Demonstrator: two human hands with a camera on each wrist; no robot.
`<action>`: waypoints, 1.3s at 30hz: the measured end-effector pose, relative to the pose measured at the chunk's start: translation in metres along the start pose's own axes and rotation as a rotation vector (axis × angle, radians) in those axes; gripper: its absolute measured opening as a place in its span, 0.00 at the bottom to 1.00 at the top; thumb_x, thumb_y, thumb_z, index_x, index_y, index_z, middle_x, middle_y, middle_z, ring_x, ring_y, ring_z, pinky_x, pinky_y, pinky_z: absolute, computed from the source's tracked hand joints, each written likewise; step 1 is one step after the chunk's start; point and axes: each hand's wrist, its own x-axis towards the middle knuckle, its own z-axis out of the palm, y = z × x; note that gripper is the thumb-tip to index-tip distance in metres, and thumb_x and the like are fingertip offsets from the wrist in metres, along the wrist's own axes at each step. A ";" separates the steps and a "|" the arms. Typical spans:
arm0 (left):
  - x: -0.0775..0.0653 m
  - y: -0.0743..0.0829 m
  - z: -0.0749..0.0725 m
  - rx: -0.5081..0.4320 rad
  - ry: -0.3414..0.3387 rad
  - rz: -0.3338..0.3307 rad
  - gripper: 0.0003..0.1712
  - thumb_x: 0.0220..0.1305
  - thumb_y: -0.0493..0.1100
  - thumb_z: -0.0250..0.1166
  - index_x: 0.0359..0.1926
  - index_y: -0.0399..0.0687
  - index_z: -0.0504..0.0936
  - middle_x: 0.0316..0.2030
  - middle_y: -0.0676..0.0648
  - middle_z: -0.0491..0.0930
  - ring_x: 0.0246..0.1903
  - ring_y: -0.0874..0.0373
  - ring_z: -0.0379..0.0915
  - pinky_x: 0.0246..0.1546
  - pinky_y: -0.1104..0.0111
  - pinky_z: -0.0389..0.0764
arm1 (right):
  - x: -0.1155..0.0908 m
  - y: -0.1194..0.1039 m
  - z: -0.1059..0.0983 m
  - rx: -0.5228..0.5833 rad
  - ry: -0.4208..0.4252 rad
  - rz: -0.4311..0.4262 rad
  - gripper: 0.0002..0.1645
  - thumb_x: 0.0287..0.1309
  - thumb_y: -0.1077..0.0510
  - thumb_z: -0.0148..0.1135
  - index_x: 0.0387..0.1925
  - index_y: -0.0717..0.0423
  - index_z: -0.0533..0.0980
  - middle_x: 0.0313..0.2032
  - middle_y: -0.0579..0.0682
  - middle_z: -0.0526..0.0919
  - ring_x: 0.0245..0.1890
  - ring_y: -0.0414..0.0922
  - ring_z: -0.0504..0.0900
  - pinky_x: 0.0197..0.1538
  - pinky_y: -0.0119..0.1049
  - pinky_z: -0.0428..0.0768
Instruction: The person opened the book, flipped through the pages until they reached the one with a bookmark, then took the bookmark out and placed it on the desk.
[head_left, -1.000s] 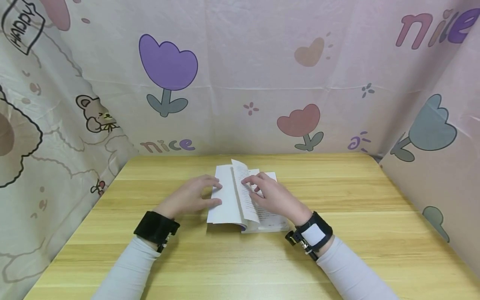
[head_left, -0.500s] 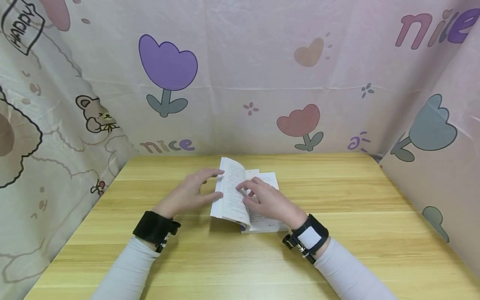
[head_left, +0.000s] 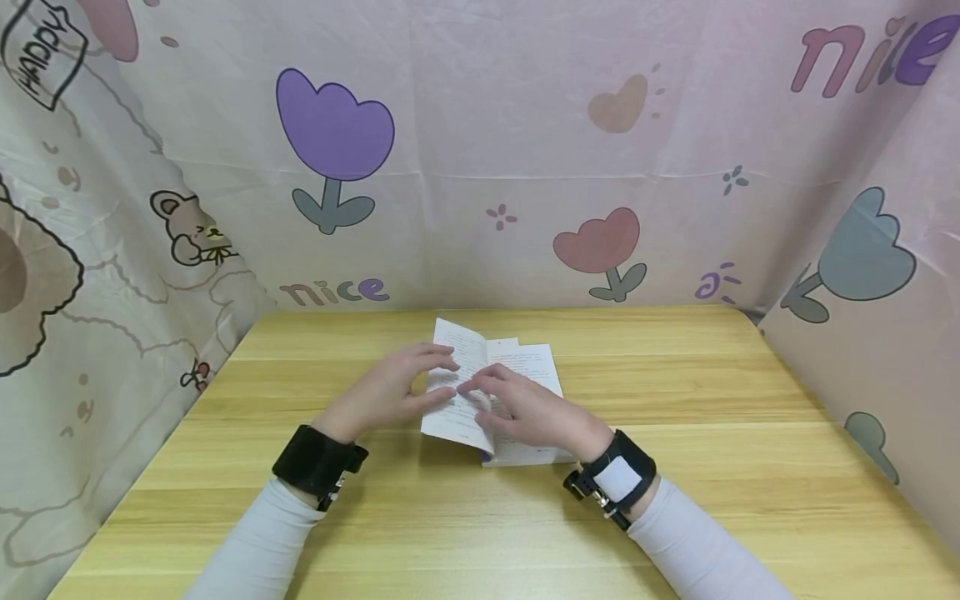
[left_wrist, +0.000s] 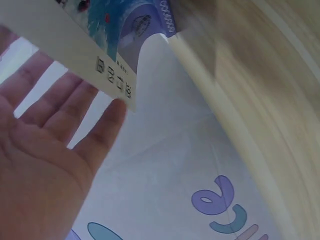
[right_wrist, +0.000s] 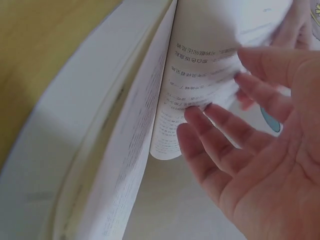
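An open paperback book (head_left: 528, 450) lies on the wooden table in the head view, its left part raised off the tabletop. My left hand (head_left: 393, 387) reaches over the outer edge of the left page (head_left: 457, 333), thumb and fingers spread. Seen from the left wrist, the blue picture cover (left_wrist: 107, 22) with a purple corner and a white printed strip overlaps the fingers. My right hand (head_left: 536, 410) is over the middle of the book, fingertips right at the left page. In the right wrist view its fingers (right_wrist: 215, 145) are loosely bent against a curved printed page (right_wrist: 205, 75).
The light wooden table (head_left: 480, 533) extends around the book. Behind it hangs a patterned cloth (head_left: 465, 125) with tulips and lettering, which also runs along both sides. Black straps with small cameras (head_left: 318, 462) are on both wrists.
Pages turned over from right to left and now lie on the left side, showing print. My right hand moved slightly left with them. The left hand shifted a little, its fingers now over the page.
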 end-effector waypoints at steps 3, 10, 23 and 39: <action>-0.002 0.000 0.002 0.004 -0.058 -0.041 0.24 0.63 0.55 0.64 0.55 0.48 0.80 0.61 0.44 0.71 0.62 0.51 0.63 0.59 0.53 0.66 | 0.000 -0.001 0.001 -0.005 -0.030 -0.038 0.21 0.67 0.50 0.57 0.59 0.47 0.74 0.62 0.49 0.69 0.55 0.41 0.72 0.54 0.36 0.73; -0.006 -0.005 0.007 -0.017 -0.129 -0.087 0.25 0.64 0.56 0.62 0.57 0.49 0.78 0.62 0.43 0.70 0.62 0.49 0.63 0.60 0.52 0.65 | 0.000 -0.002 -0.002 -0.007 -0.044 -0.059 0.16 0.67 0.51 0.57 0.54 0.47 0.78 0.61 0.50 0.71 0.57 0.40 0.71 0.56 0.37 0.72; -0.007 -0.010 0.019 -0.020 -0.183 -0.063 0.27 0.62 0.56 0.65 0.57 0.48 0.78 0.55 0.48 0.76 0.56 0.55 0.68 0.57 0.58 0.68 | -0.002 -0.001 -0.007 -0.017 -0.031 0.044 0.17 0.66 0.51 0.58 0.54 0.47 0.78 0.54 0.43 0.76 0.49 0.42 0.77 0.50 0.35 0.75; -0.009 -0.009 0.027 -0.039 -0.251 -0.178 0.32 0.57 0.63 0.65 0.57 0.51 0.76 0.57 0.50 0.74 0.56 0.57 0.67 0.57 0.62 0.68 | -0.013 0.021 -0.031 -0.187 -0.094 0.359 0.24 0.63 0.48 0.60 0.57 0.53 0.77 0.51 0.53 0.79 0.40 0.43 0.75 0.44 0.38 0.75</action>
